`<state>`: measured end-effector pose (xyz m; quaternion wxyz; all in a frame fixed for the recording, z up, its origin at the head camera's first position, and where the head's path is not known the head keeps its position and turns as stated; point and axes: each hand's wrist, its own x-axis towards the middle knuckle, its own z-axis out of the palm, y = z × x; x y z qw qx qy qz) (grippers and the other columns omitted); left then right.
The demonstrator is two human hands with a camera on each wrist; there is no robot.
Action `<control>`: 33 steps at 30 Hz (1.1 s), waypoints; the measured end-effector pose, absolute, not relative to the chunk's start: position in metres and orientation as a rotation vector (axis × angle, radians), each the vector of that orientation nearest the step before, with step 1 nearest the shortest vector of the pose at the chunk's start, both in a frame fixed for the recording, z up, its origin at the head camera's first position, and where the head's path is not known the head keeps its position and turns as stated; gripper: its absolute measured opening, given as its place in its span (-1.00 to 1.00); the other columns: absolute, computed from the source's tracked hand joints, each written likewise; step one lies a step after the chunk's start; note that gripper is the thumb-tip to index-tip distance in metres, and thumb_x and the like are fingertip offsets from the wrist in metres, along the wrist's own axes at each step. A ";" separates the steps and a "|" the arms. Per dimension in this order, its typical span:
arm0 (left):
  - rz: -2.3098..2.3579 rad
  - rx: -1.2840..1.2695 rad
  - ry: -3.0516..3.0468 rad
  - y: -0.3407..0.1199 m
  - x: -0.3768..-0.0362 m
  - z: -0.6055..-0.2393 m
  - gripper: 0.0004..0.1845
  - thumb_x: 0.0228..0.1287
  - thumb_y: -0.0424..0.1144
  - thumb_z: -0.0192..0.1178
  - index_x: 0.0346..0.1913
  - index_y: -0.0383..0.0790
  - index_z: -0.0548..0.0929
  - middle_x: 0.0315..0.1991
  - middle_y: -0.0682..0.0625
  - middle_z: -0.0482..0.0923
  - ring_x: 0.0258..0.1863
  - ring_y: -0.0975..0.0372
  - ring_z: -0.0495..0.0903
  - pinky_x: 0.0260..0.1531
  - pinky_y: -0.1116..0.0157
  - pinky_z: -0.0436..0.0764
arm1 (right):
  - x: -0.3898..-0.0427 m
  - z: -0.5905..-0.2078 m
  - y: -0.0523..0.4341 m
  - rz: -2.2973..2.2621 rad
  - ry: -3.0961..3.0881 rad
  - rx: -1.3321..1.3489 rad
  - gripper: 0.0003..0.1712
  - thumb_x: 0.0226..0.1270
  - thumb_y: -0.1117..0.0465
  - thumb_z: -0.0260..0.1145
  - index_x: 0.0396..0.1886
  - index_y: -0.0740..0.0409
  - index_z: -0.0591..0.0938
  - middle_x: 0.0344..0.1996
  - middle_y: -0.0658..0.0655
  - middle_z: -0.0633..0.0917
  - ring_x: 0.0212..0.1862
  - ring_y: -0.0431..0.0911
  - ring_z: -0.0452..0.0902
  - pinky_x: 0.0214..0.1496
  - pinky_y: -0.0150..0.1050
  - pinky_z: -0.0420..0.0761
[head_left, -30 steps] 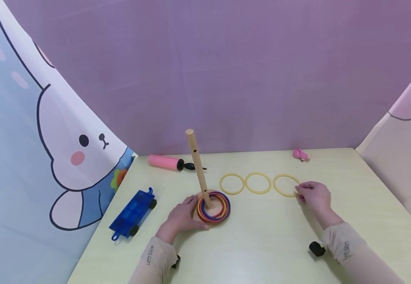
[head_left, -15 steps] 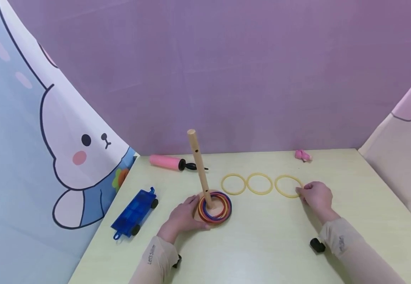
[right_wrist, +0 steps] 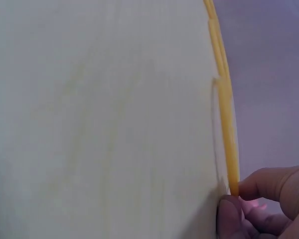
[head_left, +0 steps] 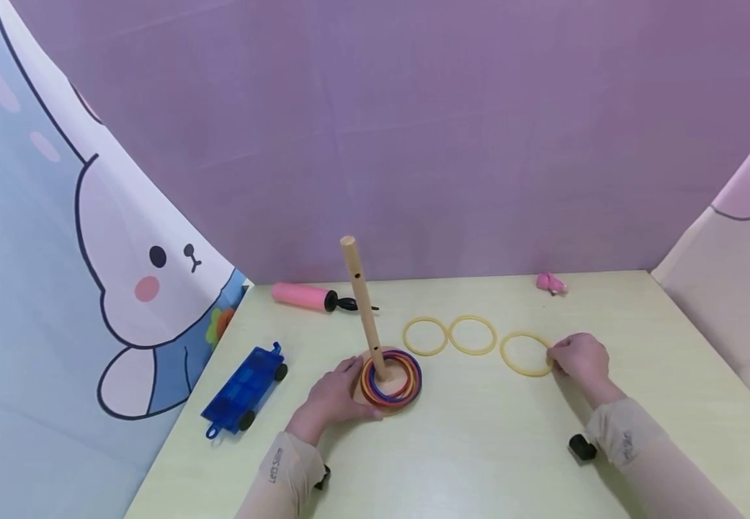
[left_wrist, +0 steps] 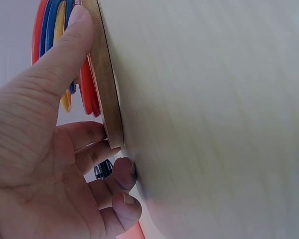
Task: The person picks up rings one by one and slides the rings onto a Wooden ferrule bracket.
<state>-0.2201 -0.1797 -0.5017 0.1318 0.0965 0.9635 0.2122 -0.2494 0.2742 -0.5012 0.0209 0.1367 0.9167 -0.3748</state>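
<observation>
My left hand (head_left: 338,395) grips the edge of a round wooden base (left_wrist: 105,84), thumb on the near side and fingers round the far side. A wooden peg (head_left: 362,306) rises from that base, leaning left in the head view. Red, blue and yellow rings (head_left: 417,386) lie stacked around the peg's foot. Over on the right, my right hand (head_left: 581,360) pinches the right edge of a yellow ring (head_left: 503,353) between thumb and fingertips. In the right wrist view a thin shadow runs beside this ring. Two more yellow rings (head_left: 425,354) lie side by side to its left.
A blue toy wagon (head_left: 245,389) stands at the left. Behind the peg lies a pink hand pump (head_left: 303,296) with a black end. A small pink object (head_left: 551,283) sits near the table's back edge. A purple cloth (head_left: 478,144) hangs behind the table.
My right hand has drawn the rightmost yellow ring a little toward me, out of line with the other two. My left hand stays on the base.
</observation>
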 end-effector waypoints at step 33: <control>0.628 0.341 2.823 -0.181 -0.222 -0.506 0.28 -0.28 0.39 0.46 0.52 -0.14 0.16 0.47 -0.15 0.17 0.33 -0.16 0.30 0.23 -0.13 0.36 | -0.211 -0.455 0.215 -1.886 2.266 0.036 -0.63 0.33 0.34 0.29 -0.05 0.63 0.56 -0.45 0.05 0.70 -0.46 -0.18 0.61 -0.32 -0.29 0.70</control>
